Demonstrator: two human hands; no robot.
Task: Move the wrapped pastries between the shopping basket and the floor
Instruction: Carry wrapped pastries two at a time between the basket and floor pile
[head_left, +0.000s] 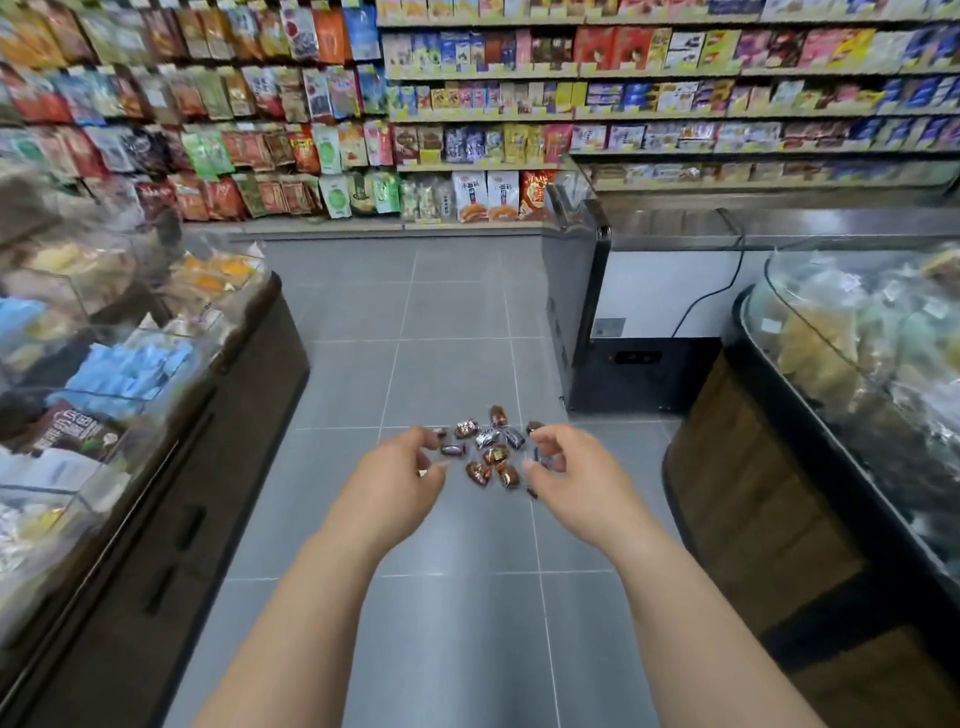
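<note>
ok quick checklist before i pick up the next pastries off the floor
1. Wrapped pastries within reach: ok, they lie clustered on the floor between both hands.
2. Left hand free to grasp: cannot tell, its fingers curl at the pile's left edge.
3. Right hand free to grasp: cannot tell, it may be pinching a wrapper at the pile's right edge.
4. Shopping basket located: not ok, none is in view.
5. Pile apart from the chest freezer: ok, it lies mid-aisle on the tiles.

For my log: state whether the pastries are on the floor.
On the floor: the wrapped pastries lie scattered on its grey tiles, between the left hand and the right hand.
</note>
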